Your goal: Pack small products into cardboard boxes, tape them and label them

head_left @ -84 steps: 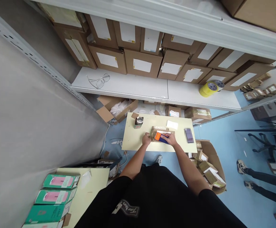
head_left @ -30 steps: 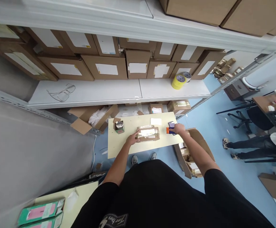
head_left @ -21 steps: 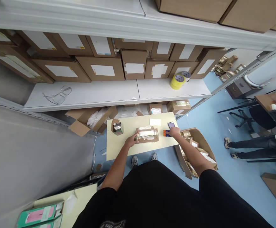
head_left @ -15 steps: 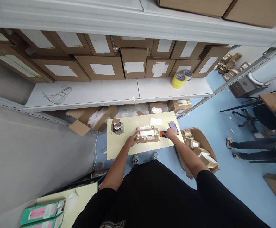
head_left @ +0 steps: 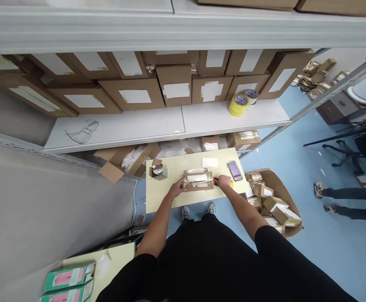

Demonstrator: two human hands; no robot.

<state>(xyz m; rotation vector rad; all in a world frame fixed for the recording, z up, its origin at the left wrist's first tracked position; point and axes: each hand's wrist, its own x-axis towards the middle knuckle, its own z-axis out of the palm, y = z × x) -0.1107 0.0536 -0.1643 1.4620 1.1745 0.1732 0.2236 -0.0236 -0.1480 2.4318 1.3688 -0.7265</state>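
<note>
A taped cardboard box [head_left: 198,181] with white labels lies on the cream table [head_left: 160,199], a second taped box [head_left: 195,170] just behind it. My left hand [head_left: 178,187] grips the box's left end, thumb and fingers around its corner. At the opposite end my right hand [head_left: 224,181] is closed on an orange-and-blue hand tool [head_left: 216,181], mostly covered by the fingers. Its orange tip meets the box's right edge, and some yellow shows by the wrist. I cannot make out its exact kind.
On the table are a phone [head_left: 235,171], white paper [head_left: 210,162] and a small open box [head_left: 158,171]. A large carton [head_left: 279,184] of parcels stands to the right. Glasses [head_left: 84,133] and tape rolls [head_left: 238,105] lie on the shelf [head_left: 132,126]. Another person's legs [head_left: 353,201] are at far right.
My right hand has brought the orange-and-blue tool left, up to the box's right end. My left hand still holds the other end. The view has shifted slightly.
</note>
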